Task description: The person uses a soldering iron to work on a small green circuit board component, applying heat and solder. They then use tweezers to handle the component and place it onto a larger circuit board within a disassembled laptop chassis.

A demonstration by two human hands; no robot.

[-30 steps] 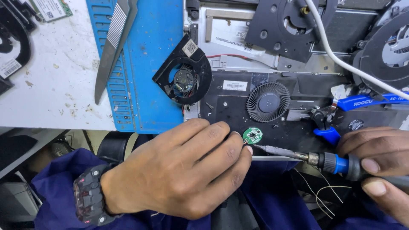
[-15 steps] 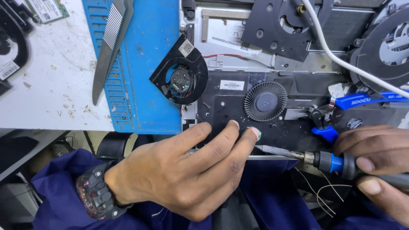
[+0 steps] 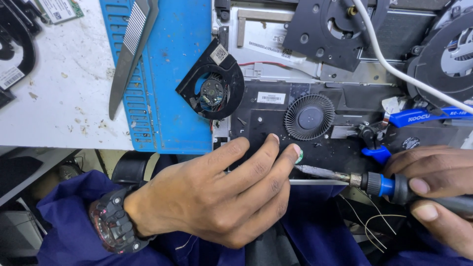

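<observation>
My left hand (image 3: 221,197) rests at the front edge of a black fan assembly (image 3: 315,133), its fingertips pressing a small round green circuit board (image 3: 300,156) that is mostly covered. My right hand (image 3: 433,192) grips a soldering iron (image 3: 379,183) with a blue and black handle, its metal tip pointing left at the green board, right beside my fingertips. A ribbed round fan (image 3: 309,117) sits in the assembly just beyond my fingers.
A loose black fan housing (image 3: 213,88) lies on a blue mat (image 3: 172,88). A grey metal strip (image 3: 129,54) lies across the mat's left. Blue-handled pliers (image 3: 419,118) and a white cable (image 3: 394,69) lie at right. Thin wires (image 3: 369,221) hang near my lap.
My left hand's fingers have slid forward over the green board, which was fully visible a second ago and is now mostly covered. The soldering iron stays in place.
</observation>
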